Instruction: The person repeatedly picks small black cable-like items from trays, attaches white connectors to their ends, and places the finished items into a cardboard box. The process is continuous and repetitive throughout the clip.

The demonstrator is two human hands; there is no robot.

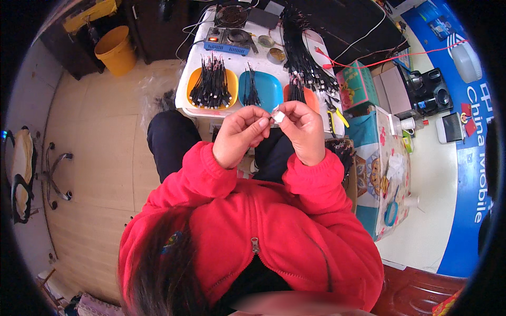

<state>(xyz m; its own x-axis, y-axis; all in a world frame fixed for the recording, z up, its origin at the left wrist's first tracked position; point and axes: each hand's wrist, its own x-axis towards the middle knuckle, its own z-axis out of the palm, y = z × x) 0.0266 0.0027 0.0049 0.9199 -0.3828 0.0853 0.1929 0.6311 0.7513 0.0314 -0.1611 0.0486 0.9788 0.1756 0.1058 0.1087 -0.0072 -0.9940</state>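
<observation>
— Pale wood flooring runs under a small white work table crowded with gear. What sits on it?

— A yellow plate heaped with short black wire leads, a blue plate with a thinner bunch, and an orange plate mostly hidden behind the right hand. A long bundle of black wires trails toward the far edge, where a blue-fronted device stands.

— And the hands?

— Both are raised in front of the red jacket, wrists bent inward, knuckles nearly meeting. The left hand pinches with thumb and forefinger closed tight. The right hand is curled narrowly round a small white connector, held just between the two sets of fingertips, above the table's near edge.

— Is a wire in the left pinch?

— Something dark shows at the fingertips, but it is too small to make out. The person's lap is covered by the sleeves, and the yellow bucket at the back bends with the lens.
</observation>
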